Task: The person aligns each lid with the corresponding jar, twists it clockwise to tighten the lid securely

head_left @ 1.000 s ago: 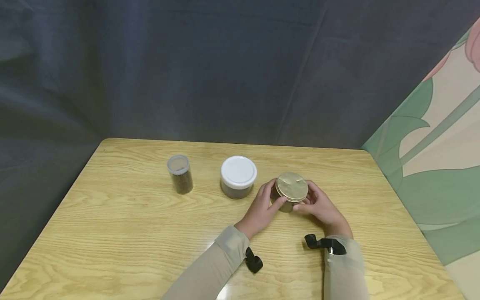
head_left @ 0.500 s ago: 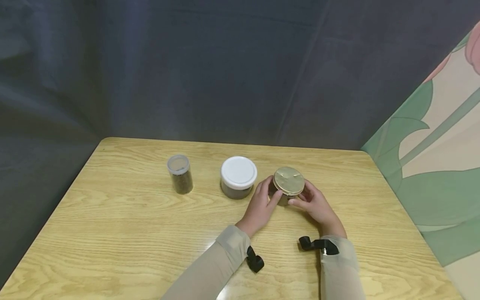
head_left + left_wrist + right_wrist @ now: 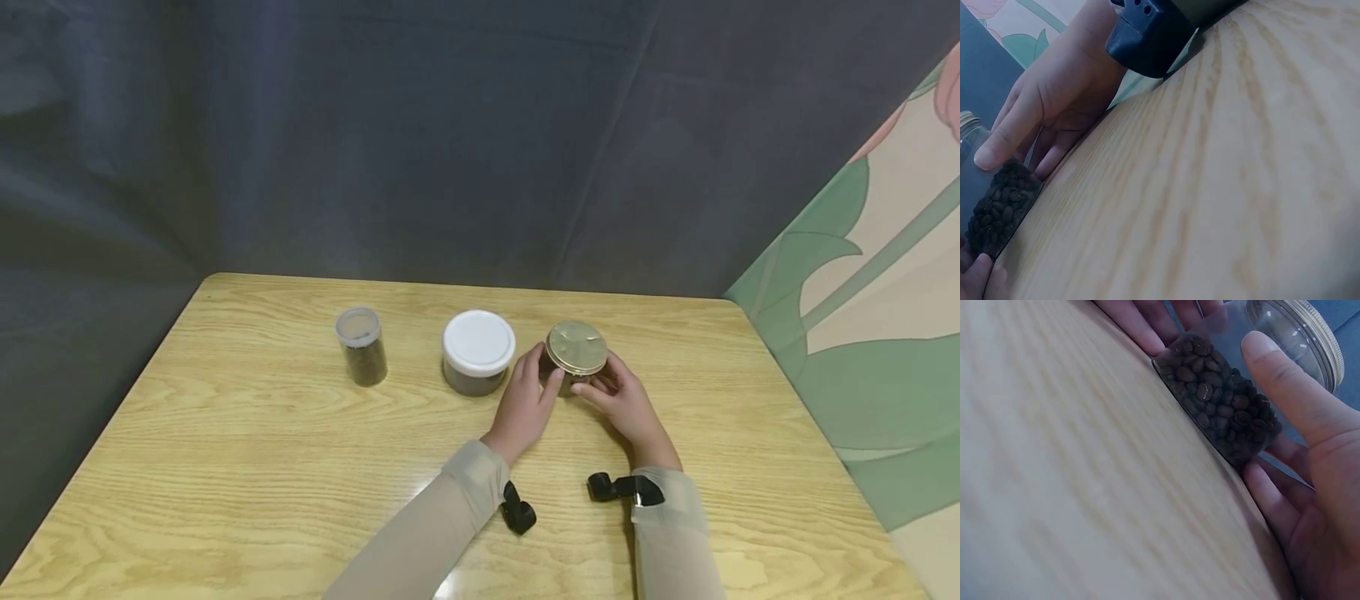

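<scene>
A clear jar (image 3: 1219, 403) partly filled with coffee beans stands upright on the table, topped by a gold lid (image 3: 576, 347). From the left, my left hand (image 3: 522, 408) grips its side, thumb toward me near the lid's front edge. My right hand (image 3: 636, 414) holds the opposite side with curled fingers, its thumb on the front of the jar. In the right wrist view the jar's base sits right at the wooden surface. Only a few left fingertips (image 3: 975, 275) show at the corner of the left wrist view.
Just left of the jar stands a wide tub with a white lid (image 3: 478, 342). Farther left is a slim clear container (image 3: 365, 362) with dark contents and a greyish lid. A dark curtain (image 3: 450, 150) hangs behind the wooden table (image 3: 262, 467); a floral panel (image 3: 885, 333) borders the right.
Both hands have slid the gold-lidded jar toward the back of the table and slightly left, closer to the white-lidded tub. The tub and the slim container have stayed in place.
</scene>
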Demonstrator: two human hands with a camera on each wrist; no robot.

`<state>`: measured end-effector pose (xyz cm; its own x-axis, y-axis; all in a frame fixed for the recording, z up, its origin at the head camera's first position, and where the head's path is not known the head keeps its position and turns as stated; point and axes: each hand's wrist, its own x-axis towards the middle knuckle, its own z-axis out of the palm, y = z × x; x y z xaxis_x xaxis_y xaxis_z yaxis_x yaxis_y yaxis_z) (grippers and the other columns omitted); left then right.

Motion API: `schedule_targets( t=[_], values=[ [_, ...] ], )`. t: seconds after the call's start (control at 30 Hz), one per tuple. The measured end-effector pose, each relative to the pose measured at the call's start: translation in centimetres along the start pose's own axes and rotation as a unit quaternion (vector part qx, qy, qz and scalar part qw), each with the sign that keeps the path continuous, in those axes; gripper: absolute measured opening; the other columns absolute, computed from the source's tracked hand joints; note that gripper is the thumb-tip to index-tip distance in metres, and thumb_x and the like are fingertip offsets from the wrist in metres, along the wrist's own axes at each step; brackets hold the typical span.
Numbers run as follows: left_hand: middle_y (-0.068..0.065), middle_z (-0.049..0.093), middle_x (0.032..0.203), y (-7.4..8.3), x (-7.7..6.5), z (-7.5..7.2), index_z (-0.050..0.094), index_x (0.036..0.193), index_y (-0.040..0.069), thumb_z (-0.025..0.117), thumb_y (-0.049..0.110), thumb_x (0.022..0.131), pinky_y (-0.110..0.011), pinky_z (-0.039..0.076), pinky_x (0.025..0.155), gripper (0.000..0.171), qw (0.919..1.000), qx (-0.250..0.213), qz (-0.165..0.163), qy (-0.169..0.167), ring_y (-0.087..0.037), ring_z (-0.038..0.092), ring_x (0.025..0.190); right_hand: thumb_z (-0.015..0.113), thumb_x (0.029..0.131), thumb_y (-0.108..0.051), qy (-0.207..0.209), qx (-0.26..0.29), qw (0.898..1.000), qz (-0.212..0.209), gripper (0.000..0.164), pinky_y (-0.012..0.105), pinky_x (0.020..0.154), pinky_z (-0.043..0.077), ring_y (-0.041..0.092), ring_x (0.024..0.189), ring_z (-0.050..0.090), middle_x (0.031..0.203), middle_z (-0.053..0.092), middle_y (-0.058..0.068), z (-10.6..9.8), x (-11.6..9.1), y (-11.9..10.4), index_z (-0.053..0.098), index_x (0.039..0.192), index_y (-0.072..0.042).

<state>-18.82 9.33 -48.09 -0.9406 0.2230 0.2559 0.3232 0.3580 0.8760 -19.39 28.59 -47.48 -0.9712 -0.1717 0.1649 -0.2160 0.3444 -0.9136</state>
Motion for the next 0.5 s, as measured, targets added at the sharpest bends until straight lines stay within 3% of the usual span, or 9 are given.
schedule_targets(
  t=[0.2, 0.5],
  values=[
    [-0.024, 0.041, 0.152, 0.26, 0.26, 0.02, 0.031, 0.154, -0.004, 0.042, 0.033, 0.11, -0.041, 0.041, 0.114, 0.058, 0.9996, 0.022, 0.011, 0.017, -0.032, 0.047, 0.137, 0.074, 0.091, -0.003, 0.007, 0.007, 1.0, 0.011, 0.075, 0.016, 0.105, 0.041, 0.043, 0.14, 0.041, 0.151, 0.044, 0.026, -0.04, 0.3, -0.23, 0.036, 0.156, -0.003],
    [-0.023, 0.037, 0.155, 0.4, -0.33, 0.14, 0.029, 0.155, -0.003, 0.044, 0.031, 0.11, -0.043, 0.039, 0.115, 0.059, 0.9995, 0.026, -0.02, -0.003, -0.033, 0.044, 0.14, 0.076, 0.091, -0.006, 0.011, 0.001, 1.0, 0.019, 0.076, 0.016, 0.105, 0.042, 0.044, 0.139, 0.042, 0.152, 0.043, 0.026, 0.0, -0.01, 0.32, 0.036, 0.156, -0.003]
  ],
)
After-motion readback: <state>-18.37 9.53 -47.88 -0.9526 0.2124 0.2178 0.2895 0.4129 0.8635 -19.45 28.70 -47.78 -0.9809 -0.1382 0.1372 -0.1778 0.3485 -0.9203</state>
